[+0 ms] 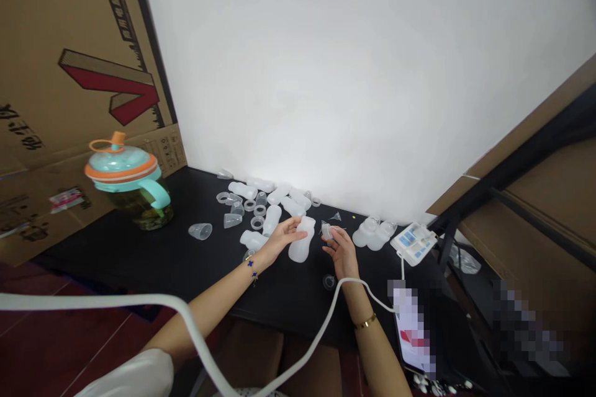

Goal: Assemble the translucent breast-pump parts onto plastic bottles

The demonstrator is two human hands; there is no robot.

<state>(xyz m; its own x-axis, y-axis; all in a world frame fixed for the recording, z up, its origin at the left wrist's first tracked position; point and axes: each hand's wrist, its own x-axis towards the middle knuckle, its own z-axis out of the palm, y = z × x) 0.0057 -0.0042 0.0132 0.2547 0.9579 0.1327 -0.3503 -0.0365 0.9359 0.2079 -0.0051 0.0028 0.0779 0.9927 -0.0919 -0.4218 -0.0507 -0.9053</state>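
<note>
On the black table, a white translucent bottle [300,247] stands by the fingertips of my left hand [282,240], which are closed on its neck. My right hand [342,251] holds a clear ring-shaped cap piece [327,231] between thumb and fingers, just right of the bottle and apart from it. Several more white bottles [272,219] lie to the left and behind, among clear rings [257,223] and clear domed covers [200,231]. A small round clear part [329,281] lies below my right hand.
A jug with an orange and teal lid [121,164] stands at the left, by a large carton [69,43]. At the right are assembled bottles [374,234], a white power strip [413,243] and a phone [414,335]. A white cable [186,316] crosses in front.
</note>
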